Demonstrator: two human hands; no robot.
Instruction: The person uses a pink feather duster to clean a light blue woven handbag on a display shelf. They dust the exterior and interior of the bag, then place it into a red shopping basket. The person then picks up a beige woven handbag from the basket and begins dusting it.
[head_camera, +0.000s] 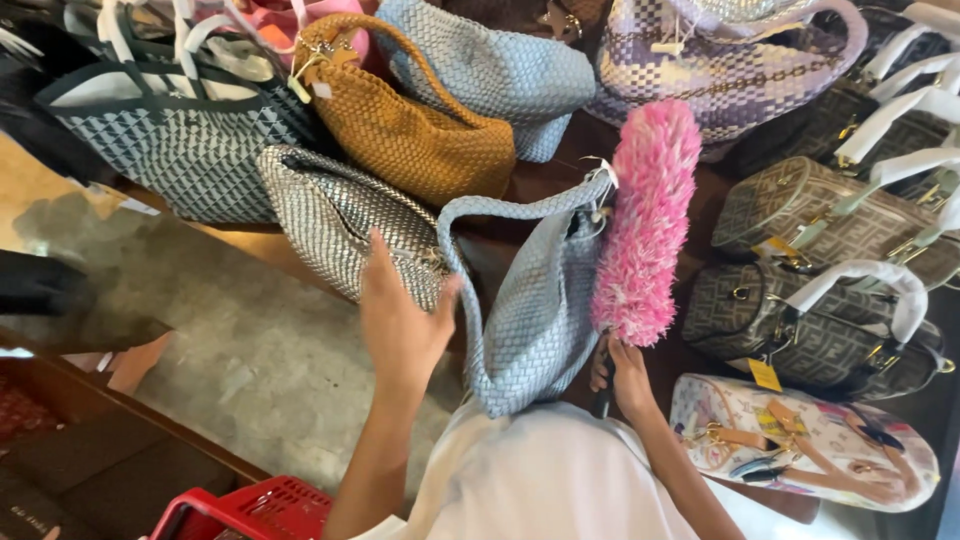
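Leftmost, your left hand (400, 320) rests with fingers spread against the silver woven bag (345, 225), thumb toward the strap of the pale blue woven bag (535, 310); it grips nothing that you can see. That blue bag stands between your two hands, its long axis running up and away from you, strap looping left toward the silver bag. Further right, your right hand (625, 375) closes round the dark handle of the pink feather duster (650, 220), whose fluffy head rises just beside the blue bag's right flank, roughly parallel to it. Your right hand is thus nearer the bag's body, your left its strap.
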